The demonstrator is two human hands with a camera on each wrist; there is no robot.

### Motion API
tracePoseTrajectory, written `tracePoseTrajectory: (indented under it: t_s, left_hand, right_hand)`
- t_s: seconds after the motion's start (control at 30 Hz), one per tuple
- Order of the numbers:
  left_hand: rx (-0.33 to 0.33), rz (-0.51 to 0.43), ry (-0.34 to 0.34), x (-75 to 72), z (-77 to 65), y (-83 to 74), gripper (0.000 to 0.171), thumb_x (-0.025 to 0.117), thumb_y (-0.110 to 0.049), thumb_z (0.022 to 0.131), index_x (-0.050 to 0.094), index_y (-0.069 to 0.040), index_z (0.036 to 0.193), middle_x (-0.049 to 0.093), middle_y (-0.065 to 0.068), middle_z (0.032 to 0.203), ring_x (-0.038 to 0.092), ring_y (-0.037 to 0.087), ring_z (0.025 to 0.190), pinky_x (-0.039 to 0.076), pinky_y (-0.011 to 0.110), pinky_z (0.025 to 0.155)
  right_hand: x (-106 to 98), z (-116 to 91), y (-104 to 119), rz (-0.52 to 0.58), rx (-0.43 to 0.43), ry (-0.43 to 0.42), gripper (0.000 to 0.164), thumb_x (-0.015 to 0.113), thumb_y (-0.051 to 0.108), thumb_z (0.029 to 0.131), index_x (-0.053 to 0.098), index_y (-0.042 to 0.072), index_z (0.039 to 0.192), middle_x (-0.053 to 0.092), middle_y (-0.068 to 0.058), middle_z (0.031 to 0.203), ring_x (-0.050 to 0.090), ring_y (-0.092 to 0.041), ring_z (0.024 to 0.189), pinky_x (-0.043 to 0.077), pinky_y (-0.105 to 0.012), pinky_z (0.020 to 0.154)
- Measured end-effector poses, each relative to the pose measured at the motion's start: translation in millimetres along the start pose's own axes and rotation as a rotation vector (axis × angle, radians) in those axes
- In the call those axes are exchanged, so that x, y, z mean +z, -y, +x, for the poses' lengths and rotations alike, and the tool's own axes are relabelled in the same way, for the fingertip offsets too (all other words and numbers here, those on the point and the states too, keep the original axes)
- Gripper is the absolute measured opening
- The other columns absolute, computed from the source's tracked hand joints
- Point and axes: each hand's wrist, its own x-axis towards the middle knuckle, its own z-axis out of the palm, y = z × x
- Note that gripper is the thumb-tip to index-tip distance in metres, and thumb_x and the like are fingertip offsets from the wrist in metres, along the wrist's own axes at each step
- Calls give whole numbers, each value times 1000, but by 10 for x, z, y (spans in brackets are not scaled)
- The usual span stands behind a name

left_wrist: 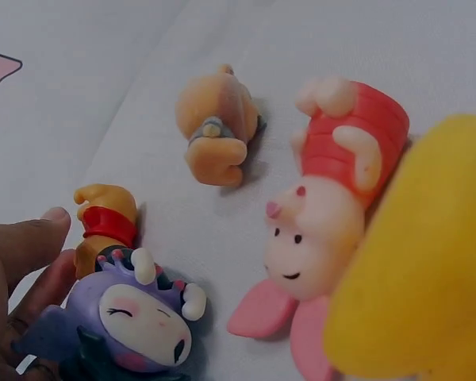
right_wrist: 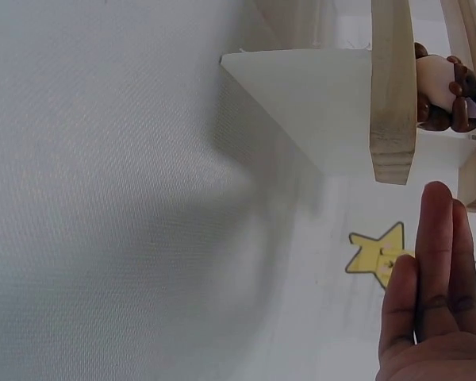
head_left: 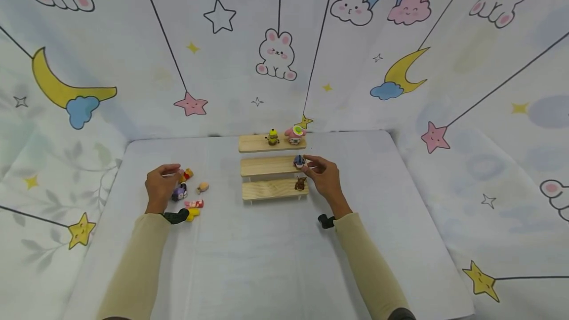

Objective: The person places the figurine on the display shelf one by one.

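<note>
My right hand [head_left: 326, 178] pinches a small dark-blue and white figurine [head_left: 299, 161] at the right end of the middle wooden shelf [head_left: 266, 166]. In the right wrist view its other fingers [right_wrist: 435, 254] reach out straight beside the shelf end; the figurine is out of that view. My left hand [head_left: 161, 186] hovers at the left group of toys, fingertips close beside a Winnie-the-Pooh figurine [left_wrist: 109, 226]. Near that hand lie a purple-hooded figurine [left_wrist: 143, 317], a tan figurine [left_wrist: 214, 127], a Piglet figurine [left_wrist: 317, 222] and a yellow toy [left_wrist: 428, 262].
A brown figurine [head_left: 300, 183] stands on the lowest shelf [head_left: 266, 190], right end. On the top shelf [head_left: 253, 144] are a yellow-green figurine [head_left: 272, 137] and a pink one [head_left: 295, 135]. The white table [head_left: 266, 260] meets a patterned cloth backdrop [head_left: 240, 78] behind the shelves.
</note>
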Motion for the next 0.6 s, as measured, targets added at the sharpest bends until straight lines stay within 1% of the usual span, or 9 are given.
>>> tracePoseTrajectory:
  t_s: [0.07,0.3,0.37,0.43,0.53,0.6]
  left_hand:
    - [-17,2,23,23,2,14,35,63,-30,98,65,-17,130,65,8,129,62,24,112,52,33,95]
    - [-19,23,73,19,-10,43,37,64,-29,98,64,-15,132,63,12,130,58,28,117,47,42,105]
    - [-19,54,99,12,-10,36,37,65,-30,97,64,-15,131,63,13,129,57,30,117,45,45,106]
    - [-13,106,122,11,-4,29,38,66,-32,96,65,-14,130,63,15,128,54,33,117,44,48,106]
    - [18,190,144,17,2,15,41,69,-34,94,67,-11,127,63,18,125,53,35,114,45,50,99]
    - [42,229,150,29,7,12,42,70,-34,93,68,-8,125,64,19,124,54,36,114,45,50,96]
  right_hand:
    - [0,1,-1,-1,1,3,39,73,49,83,70,40,120,70,1,103,65,-16,89,53,-29,76]
    - [-1,-12,25,20,3,11,38,74,48,83,70,39,120,69,0,103,65,-18,89,53,-31,76]
    - [-5,-16,36,18,6,10,38,74,48,83,70,40,120,69,0,103,65,-18,90,53,-32,77]
    - [-6,-17,37,15,7,6,37,74,48,83,70,40,120,70,0,103,64,-19,90,52,-34,78]
    - [-5,-14,21,16,-1,6,38,74,48,83,70,40,120,70,0,103,64,-19,91,52,-36,79]
    - [-1,-12,3,19,-8,9,38,74,49,84,70,39,121,70,0,104,64,-19,91,53,-37,81]
